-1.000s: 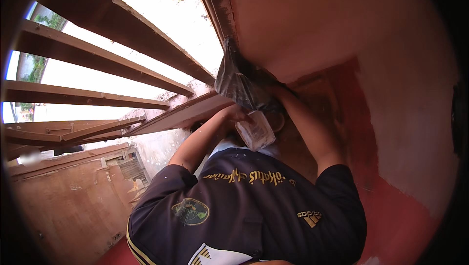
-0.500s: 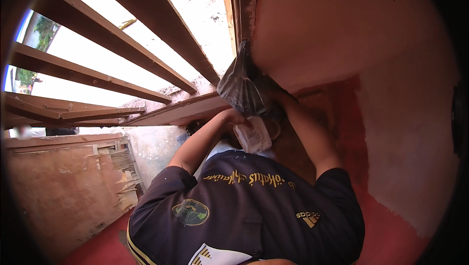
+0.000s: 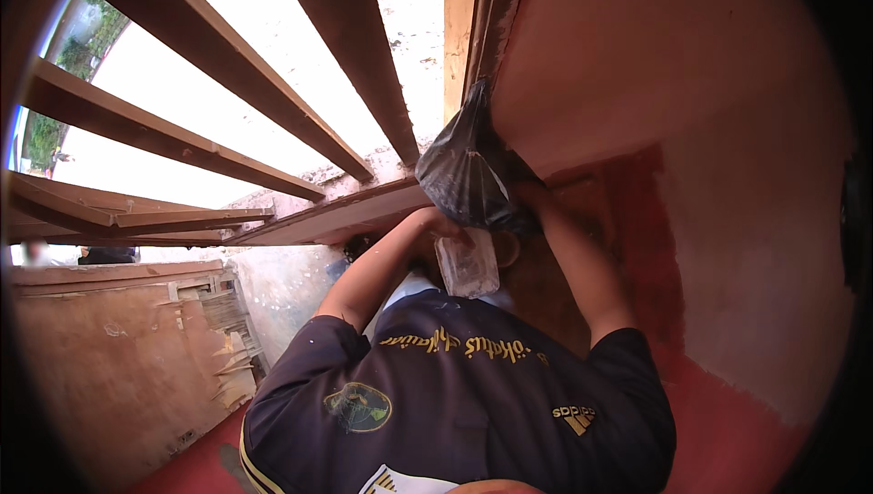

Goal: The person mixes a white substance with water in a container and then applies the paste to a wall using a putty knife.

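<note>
A black plastic bag (image 3: 464, 171) hangs in front of me at the corner where the wooden bars meet the red wall. My left hand (image 3: 446, 224) is just below it, closed on a clear plastic container (image 3: 467, 267) that is held tilted near my chest. Part of that hand is hidden by the bag's lower edge. On the right, my right hand (image 3: 530, 196) is at the bag's side, in deep shadow. Its fingers are hidden by the dark plastic, and whether they grip the bag cannot be made out.
Slanting wooden bars (image 3: 227, 44) on a ledge open onto bright ground at the left. A worn wooden panel (image 3: 109, 348) with peeling strips stands lower left. A red-painted wall (image 3: 627, 66) rises close at the right. A round rim (image 3: 509, 249) shows dimly beyond the container.
The view has shifted a little, so the bag and bars sit differently. The container has tipped and turned slightly in my left hand. My right hand stays by the bag.
</note>
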The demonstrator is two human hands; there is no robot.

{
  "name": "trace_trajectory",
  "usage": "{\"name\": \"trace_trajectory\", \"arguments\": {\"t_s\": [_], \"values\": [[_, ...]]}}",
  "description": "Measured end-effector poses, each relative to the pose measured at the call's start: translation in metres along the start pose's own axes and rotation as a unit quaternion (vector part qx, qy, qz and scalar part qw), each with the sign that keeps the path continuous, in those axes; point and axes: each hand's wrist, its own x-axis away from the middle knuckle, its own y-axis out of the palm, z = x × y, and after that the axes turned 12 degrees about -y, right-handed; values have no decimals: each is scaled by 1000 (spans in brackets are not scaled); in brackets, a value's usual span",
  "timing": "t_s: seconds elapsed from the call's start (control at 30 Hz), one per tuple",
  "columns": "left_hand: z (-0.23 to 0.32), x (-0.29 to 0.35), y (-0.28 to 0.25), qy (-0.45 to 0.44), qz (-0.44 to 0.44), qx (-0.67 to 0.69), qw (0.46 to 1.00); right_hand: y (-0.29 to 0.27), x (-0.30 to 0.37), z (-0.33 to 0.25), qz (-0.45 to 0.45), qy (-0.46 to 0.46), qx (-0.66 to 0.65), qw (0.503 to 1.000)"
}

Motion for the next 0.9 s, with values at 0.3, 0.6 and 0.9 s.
{"name": "trace_trajectory", "arguments": {"t_s": [0.3, 0.6, 0.9], "values": [[-3, 4, -3, 7, -32, -17, 999, 4, 14, -13, 23, 18, -7, 1000], [-13, 9, -8, 13, -53, -27, 998, 3, 21, -32, 37, 36, -15, 999], [-50, 9, -2, 66, -57, 13, 996, 1, 45, -78, 38, 127, -84, 988]]}}
